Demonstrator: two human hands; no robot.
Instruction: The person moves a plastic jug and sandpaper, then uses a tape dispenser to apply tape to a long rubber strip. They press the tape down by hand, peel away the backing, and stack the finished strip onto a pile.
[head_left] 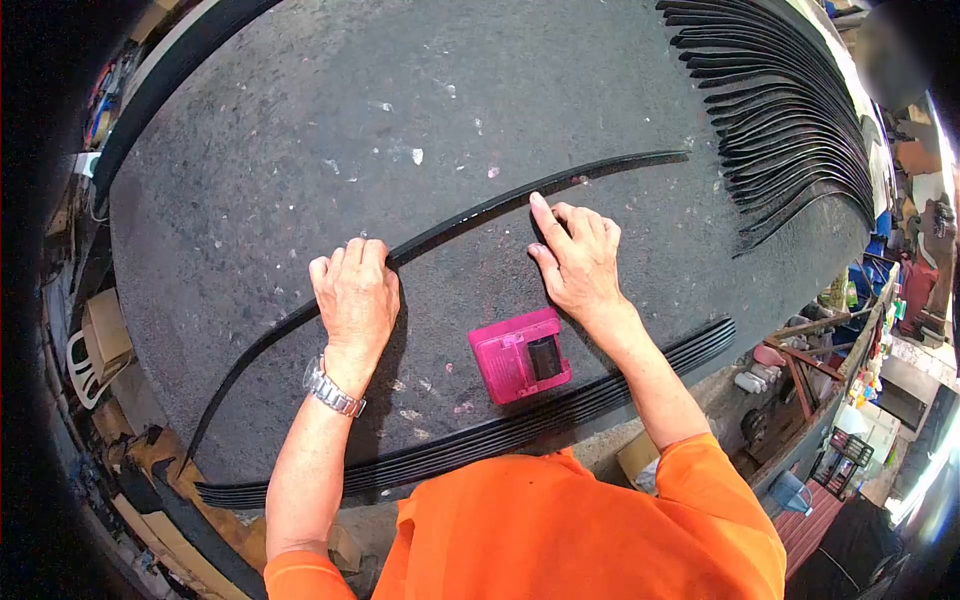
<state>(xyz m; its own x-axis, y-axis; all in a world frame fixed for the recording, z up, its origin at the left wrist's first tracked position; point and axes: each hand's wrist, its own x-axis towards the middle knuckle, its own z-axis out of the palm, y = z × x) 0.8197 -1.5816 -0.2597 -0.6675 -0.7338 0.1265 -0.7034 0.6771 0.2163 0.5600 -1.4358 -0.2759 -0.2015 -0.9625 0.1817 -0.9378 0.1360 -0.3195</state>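
A long, narrow black strip [455,224] lies in a curve across the dark, speckled table [300,130]. My left hand [356,298], with a metal watch on its wrist, is closed over the strip left of its middle. The fingertips curl over the far side of the strip. My right hand [580,262] is beside the strip's right part, its index finger stretched out to the near edge. Its thumb stands apart and the other fingers are bent, with nothing in them. Below the right hand sits a magenta plastic box [497,362] with a black inset.
Several similar strips [440,458] lie side by side along the near table edge. Many more fan out [780,135] at the far right. A dark curved band [180,80] runs along the far left rim. A blue water jug [790,492] and clutter stand off the table at right.
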